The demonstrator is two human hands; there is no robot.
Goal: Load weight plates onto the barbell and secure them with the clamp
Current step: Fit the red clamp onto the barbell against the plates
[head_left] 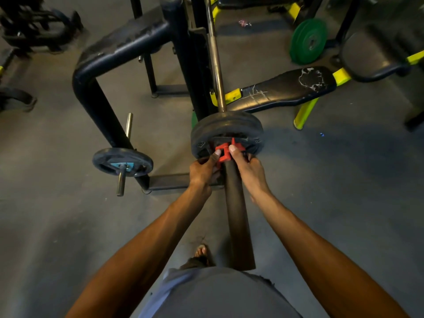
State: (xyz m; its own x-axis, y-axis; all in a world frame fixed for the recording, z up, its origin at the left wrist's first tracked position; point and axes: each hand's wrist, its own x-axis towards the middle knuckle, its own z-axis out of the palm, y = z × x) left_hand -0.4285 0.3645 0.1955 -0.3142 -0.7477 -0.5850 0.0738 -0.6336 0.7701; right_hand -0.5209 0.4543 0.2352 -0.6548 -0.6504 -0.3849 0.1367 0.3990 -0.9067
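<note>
Red clamp (226,151) sat on the barbell (237,214) sleeve, tight against the black plates (226,131). Left hand (203,172) and right hand (249,169) both gripped the clamp from either side, thumbs pressed on top. A spare plate (122,161) hung on a rack peg, left.

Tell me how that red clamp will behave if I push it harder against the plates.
The red clamp looks like rigid plastic, so it probably slides along the sleeve rather than flexing. It already sits against the black plates, so it likely stops there. Both thumbs, left hand and right hand, press it; light, it seems.
</note>
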